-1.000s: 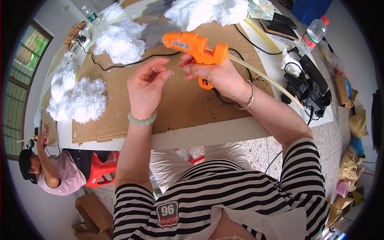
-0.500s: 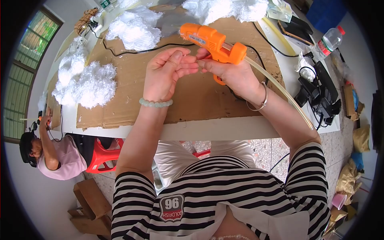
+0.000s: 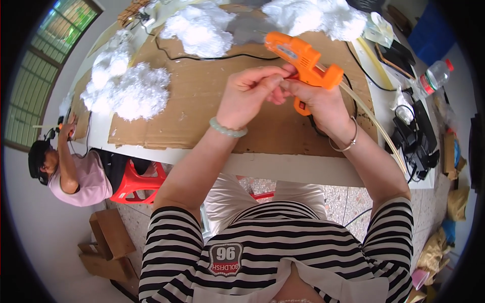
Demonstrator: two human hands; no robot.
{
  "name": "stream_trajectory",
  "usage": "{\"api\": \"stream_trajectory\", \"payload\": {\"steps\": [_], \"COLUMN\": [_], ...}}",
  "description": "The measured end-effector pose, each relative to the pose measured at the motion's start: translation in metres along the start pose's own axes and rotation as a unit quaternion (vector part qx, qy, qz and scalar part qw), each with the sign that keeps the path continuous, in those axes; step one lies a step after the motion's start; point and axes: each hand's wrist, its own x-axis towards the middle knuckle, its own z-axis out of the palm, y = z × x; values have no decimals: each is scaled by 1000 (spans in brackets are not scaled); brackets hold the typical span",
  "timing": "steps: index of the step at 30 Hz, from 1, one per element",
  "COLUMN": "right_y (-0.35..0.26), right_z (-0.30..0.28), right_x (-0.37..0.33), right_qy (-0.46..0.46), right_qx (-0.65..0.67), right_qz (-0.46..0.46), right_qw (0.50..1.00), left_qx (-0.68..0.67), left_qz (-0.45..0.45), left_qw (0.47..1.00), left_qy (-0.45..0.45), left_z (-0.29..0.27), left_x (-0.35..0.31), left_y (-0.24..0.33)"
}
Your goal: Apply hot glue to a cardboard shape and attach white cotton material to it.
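Note:
An orange hot glue gun (image 3: 298,55) is in my right hand (image 3: 323,103), its nozzle end pointing to the far left. A long translucent glue stick (image 3: 375,120) trails from its back end toward me. My left hand (image 3: 248,93) is closed in a pinch against the right hand's fingertips, beside the gun. Whatever lies between those fingers is hidden or too small to make out. Both hands are above a brown cardboard sheet (image 3: 202,111) on the white table (image 3: 273,166). White fluffy bundles (image 3: 136,93) lie at the left, with another fluffy clump (image 3: 199,30) at the back.
A black cable (image 3: 212,57) crosses the cardboard. At the right are a plastic bottle (image 3: 435,77) with a red cap, black devices with cords (image 3: 417,139) and a dark tray (image 3: 394,58). A co-worker (image 3: 81,177) sits on a red stool (image 3: 139,182) at the far left.
The view has shifted, so most things on the table appear further right. My left hand's fingers have gone from loosely spread to a pinch, closer against my right hand. The glue gun stays held.

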Motion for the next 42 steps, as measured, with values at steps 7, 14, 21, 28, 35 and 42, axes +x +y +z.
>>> {"api": "stream_trajectory", "payload": {"steps": [7, 14, 21, 28, 35, 42], "right_y": [-14, -12, -5, -2, 1, 0], "right_z": [12, -18, -27, -32, -29, -33], "right_x": [-2, 10, 19, 21, 17, 15], "right_qy": [96, 119, 112, 131, 140, 146], "right_qx": [2, -15, -11, -19, -10, -31], "right_qz": [-7, -53, -29, 0, 3, 12], "right_qw": [995, 991, 993, 991, 990, 989], "left_qx": [60, 24, 573, 634, 280, 90], "left_qz": [62, 90, 31, 0, -28, -26], "left_qw": [994, 930, 796, 757, 912, 949], "left_qy": [64, 355, 195, 155, 300, 302], "left_z": [3, -61, -144, -157, -172, -183], "left_x": [0, 27, 73, 99, 114, 97], "left_y": [-1, 24, 20, -6, 55, 77]}}
